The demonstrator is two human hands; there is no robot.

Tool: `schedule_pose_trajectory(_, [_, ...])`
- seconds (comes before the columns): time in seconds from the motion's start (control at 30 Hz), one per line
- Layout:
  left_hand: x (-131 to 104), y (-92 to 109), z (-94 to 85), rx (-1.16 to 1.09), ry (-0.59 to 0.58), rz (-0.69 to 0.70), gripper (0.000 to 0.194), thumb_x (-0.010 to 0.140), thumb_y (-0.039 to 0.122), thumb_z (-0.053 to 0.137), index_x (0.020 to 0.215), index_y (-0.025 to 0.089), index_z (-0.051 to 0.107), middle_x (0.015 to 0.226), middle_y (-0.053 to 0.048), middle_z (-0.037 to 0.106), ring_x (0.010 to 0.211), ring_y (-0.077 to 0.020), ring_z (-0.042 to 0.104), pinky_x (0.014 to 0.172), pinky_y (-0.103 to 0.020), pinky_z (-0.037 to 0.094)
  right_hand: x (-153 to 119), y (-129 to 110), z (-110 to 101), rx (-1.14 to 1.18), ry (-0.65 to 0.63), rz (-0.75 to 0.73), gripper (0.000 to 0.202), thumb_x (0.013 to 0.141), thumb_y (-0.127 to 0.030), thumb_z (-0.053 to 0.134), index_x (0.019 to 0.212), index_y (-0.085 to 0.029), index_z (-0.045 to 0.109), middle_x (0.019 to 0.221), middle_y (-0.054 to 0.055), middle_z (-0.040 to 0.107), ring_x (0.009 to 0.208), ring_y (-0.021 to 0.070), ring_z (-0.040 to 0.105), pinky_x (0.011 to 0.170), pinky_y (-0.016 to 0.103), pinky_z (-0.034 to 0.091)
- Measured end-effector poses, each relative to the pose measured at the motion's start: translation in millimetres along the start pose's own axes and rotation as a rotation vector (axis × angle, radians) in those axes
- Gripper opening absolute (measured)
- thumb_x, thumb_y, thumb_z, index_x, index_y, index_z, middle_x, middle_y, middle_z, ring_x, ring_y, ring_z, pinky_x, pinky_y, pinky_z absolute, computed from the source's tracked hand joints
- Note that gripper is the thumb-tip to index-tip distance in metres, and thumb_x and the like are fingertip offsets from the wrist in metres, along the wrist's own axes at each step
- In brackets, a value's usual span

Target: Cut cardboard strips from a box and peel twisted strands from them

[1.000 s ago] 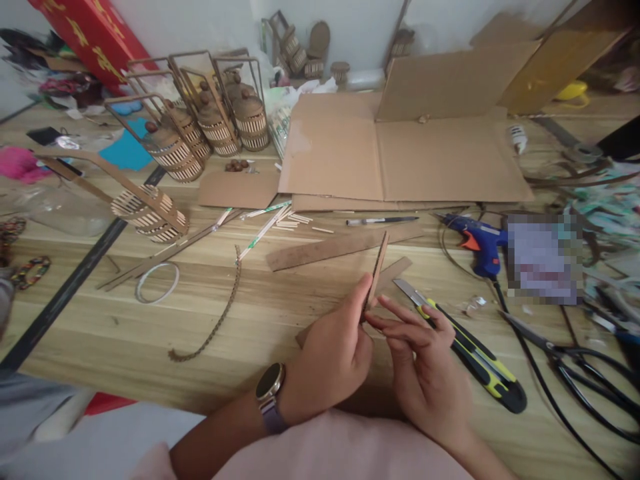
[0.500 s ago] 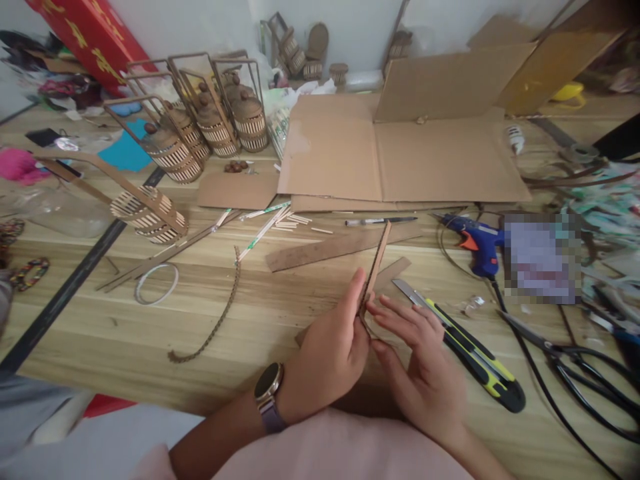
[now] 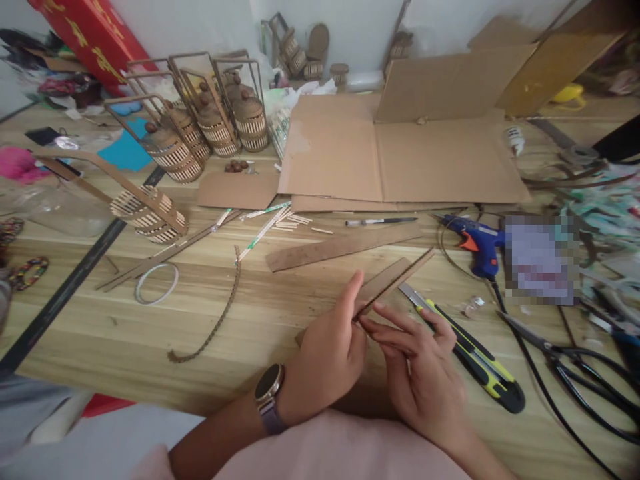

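Note:
A narrow cardboard strip (image 3: pixel 407 275) slants up to the right from between my two hands, its corrugated edge showing. My left hand (image 3: pixel 333 350), with a watch on the wrist, is closed round the strip's lower end, thumb pointing up. Against the strip's underside press the fingertips of my right hand (image 3: pixel 423 363), the fingers bent. The lowest end of the strip is hidden in my hands. Beneath it lies a flat cardboard piece (image 3: pixel 383 277), and a yellow-black utility knife (image 3: pixel 473 353) with its blade out rests just right of my right hand.
Right of the knife are a blue glue gun (image 3: pixel 477 243) with its cable and black scissors (image 3: pixel 565 357). A flat cardboard strip (image 3: pixel 345 247), a pen (image 3: pixel 383 221) and a folded cardboard sheet (image 3: pixel 425 160) lie ahead. Small stick baskets (image 3: pixel 173 157) stand at left, near a curved corrugated strip (image 3: pixel 225 310).
The strip's upper end has swung down to the right, from nearly upright to a slant. My right fingers have shifted along with it; my left hand has barely moved.

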State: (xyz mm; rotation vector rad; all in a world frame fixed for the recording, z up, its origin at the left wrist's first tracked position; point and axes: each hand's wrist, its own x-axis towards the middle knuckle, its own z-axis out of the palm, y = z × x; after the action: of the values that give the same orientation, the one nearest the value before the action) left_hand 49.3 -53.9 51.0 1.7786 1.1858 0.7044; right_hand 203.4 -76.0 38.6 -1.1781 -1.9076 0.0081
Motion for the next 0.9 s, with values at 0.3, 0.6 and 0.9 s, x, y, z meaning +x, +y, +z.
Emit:
schedule_pose_trajectory(0.3, [1.7, -1.3, -1.0, 0.015, -0.051, 0.082, 0.062, 0.100, 0.020, 0.034, 0.160, 0.017, 0.017, 0.116, -0.012, 0.072, 0.094, -0.0205, 0.070, 0.086, -0.036, 0.057, -9.1, 8.4, 1.5, 0.046, 0.009, 0.078, 0.008, 0.096, -0.022, 0.055, 0.104, -0.025, 0.057, 0.098, 0.001, 0.077, 0.108, 0.0215, 0.070, 0.104, 0.042, 0.036])
schedule_pose_trajectory(0.6, [3.4, -2.2, 0.8, 0.000, -0.036, 0.070, 0.062, 0.101, 0.022, 0.033, 0.160, 0.017, 0.015, 0.125, -0.015, 0.069, 0.107, -0.0229, 0.068, 0.092, -0.039, 0.056, -3.3, 4.3, 1.2, -0.028, -0.015, 0.002, 0.020, 0.094, -0.009, 0.054, 0.107, -0.022, 0.063, 0.107, 0.004, 0.078, 0.106, 0.0191, 0.071, 0.108, 0.039, 0.033])
schedule_pose_trajectory(0.9, [1.3, -1.6, 0.9, 0.044, -0.040, -0.001, 0.066, 0.096, 0.020, 0.036, 0.159, 0.017, 0.018, 0.102, -0.010, 0.073, 0.079, -0.0205, 0.068, 0.070, -0.033, 0.054, -2.3, 2.1, -0.2, -0.014, -0.035, -0.017, 0.020, 0.095, -0.007, 0.050, 0.100, -0.023, 0.061, 0.100, 0.002, 0.079, 0.098, 0.0175, 0.074, 0.106, 0.039, 0.034])
